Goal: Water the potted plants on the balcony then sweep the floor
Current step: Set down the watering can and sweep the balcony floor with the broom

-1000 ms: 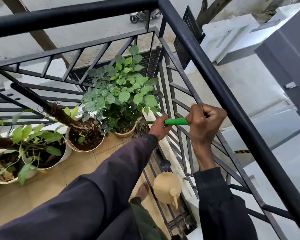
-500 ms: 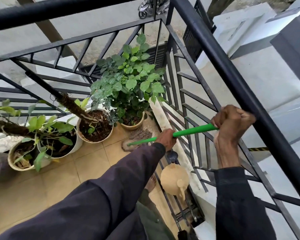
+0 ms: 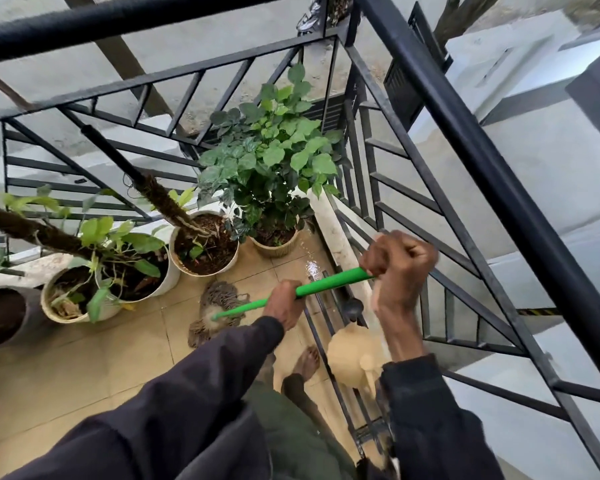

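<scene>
Dragged back from the corner pots, the mop head is now lying on the floor tiles at centre frame, both hands' grips, left hand and right hand, clenching the green handle, so sweeping is underway, probably calling for another pulling stroke.

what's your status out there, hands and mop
Left hand and right hand both shut on the green mop handle. Mop head on the tiles by the pots. Watering can on the floor beside the railing, close to the sweep path.
</scene>
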